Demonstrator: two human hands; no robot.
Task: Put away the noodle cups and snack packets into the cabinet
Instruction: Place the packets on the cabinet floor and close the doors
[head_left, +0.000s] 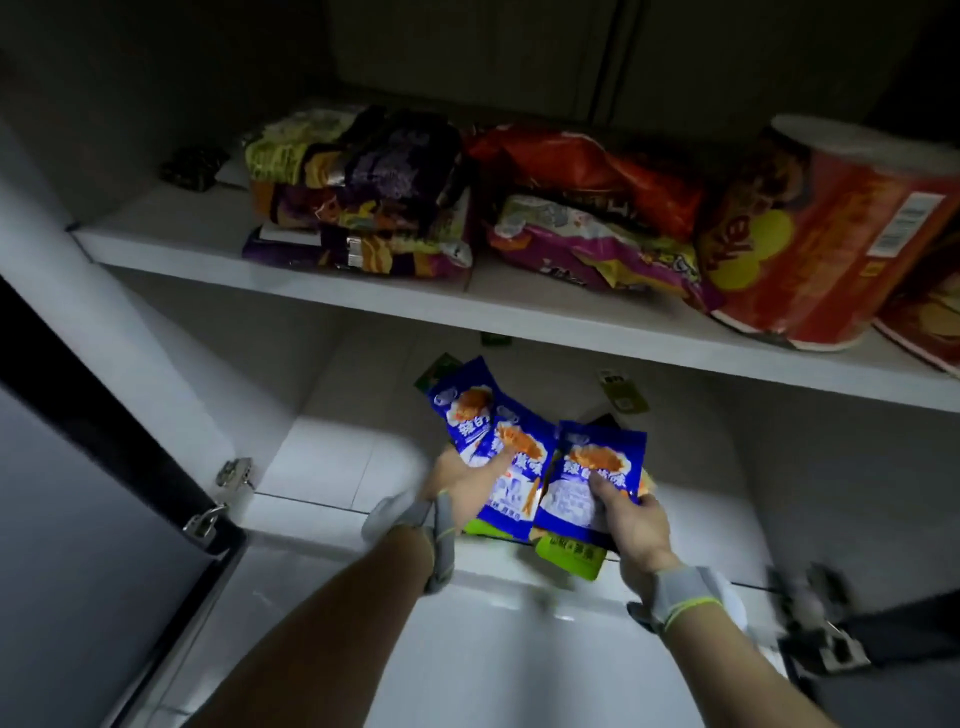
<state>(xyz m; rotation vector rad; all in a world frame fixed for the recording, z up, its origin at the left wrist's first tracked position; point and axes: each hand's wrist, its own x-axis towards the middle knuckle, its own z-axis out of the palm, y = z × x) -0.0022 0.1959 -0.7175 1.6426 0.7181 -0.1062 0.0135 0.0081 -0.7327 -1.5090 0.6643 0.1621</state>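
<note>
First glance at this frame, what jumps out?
The blue snack packets, bright and fanned out in both hands at the front of the lower shelf: the left hand holds two, the right hand one over green packets. Next, the big red noodle cup lying on its side at the right of the upper shelf, beside stacked noodle packs.

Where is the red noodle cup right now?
The red noodle cup lies tipped on the upper shelf at the far right of the head view, beside the stacked noodle packets.
</note>
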